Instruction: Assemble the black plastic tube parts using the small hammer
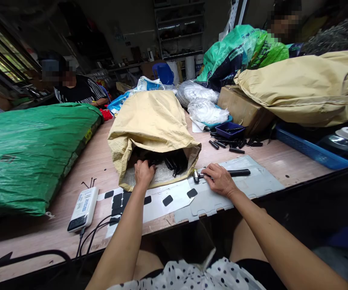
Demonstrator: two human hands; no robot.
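My left hand (143,172) reaches into the open mouth of a tan paper sack (152,125) lying on the wooden table (101,157). Its fingers curl around black rod-shaped parts (175,161) inside, and I cannot make out exactly what they hold. My right hand (220,178) rests on a small hammer (222,173) with a metal head and black handle. The fingers close over its shaft. The hammer lies on a grey metal plate (252,185). White sheets with black pads (162,199) sit in front of the sack.
A green sack (25,149) fills the left. A white power bank (83,207) with cables lies near the front edge. Loose black parts (231,144), a blue tray (230,129), a cardboard box, plastic bags and a blue basket (319,155) sit right. Two people sit behind.
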